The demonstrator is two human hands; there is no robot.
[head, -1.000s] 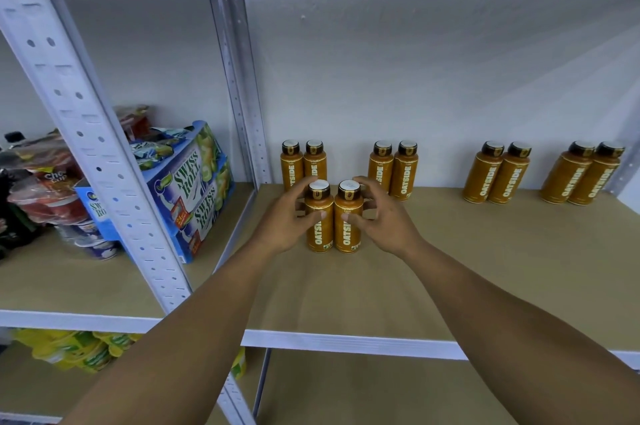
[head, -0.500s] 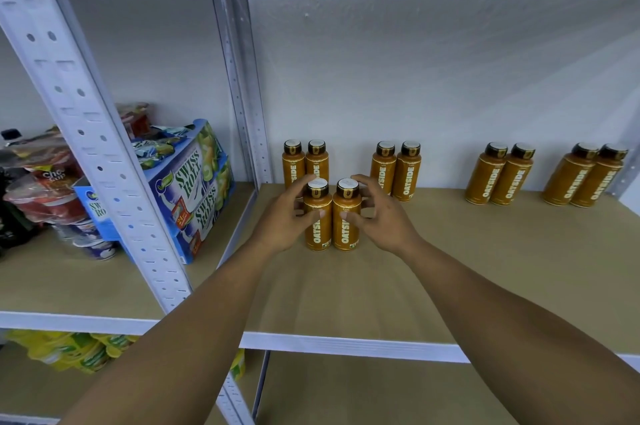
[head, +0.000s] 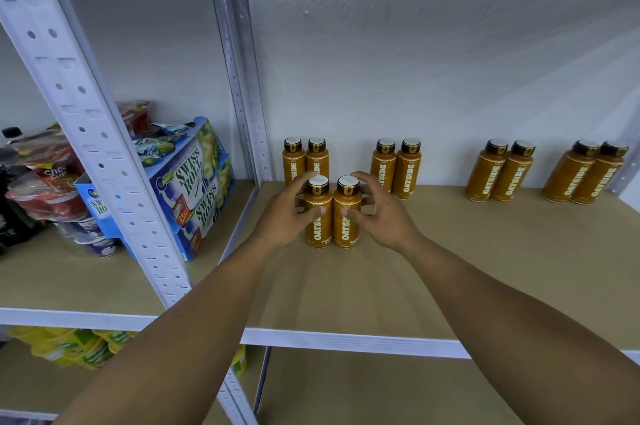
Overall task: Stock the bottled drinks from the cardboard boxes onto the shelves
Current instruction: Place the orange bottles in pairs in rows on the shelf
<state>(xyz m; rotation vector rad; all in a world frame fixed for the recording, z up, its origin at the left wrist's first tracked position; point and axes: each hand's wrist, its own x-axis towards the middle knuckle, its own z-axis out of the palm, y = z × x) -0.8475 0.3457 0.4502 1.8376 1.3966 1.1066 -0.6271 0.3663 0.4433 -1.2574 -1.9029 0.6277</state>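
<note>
Comparing this moment with half a second ago: the two front bottles stand where they did, upright and touching each other on the shelf (head: 346,286), but both hands have loosened.

1. The left hand (head: 284,216) cups the left front bottle (head: 318,229). Its thumb tip is on the label, its forefinger reaches up beside the cap, and its other fingers curve round behind.
2. The right hand (head: 384,216) has its fingers spread and blurred, just off the side of the right front bottle (head: 347,230). Only its thumb tip touches the label.

Meaning for the task: this pair appears to be set down and squared up, and release is probably under way. The pair stands just in front of the leftmost pair in the back row of bottles (head: 407,171), starting a second row.

Count of items in view:
- Bottles: ten. Eight stand in four pairs along the wall (head: 415,61), and two stand in front.
- Hands: two, both at the front pair.
- Cardboard boxes for the drinks: none visible.
- Swiss roll boxes (head: 188,182): at least two, stacked in the bay to the left.
- Snack cups (head: 55,196): several, beside those boxes. The exact number cannot be told.
- Yellow packets (head: 69,348): a heap on the shelf below, not countable.

Most of the shelf front is bare, so stocking is judged to be at an early stage.
</note>
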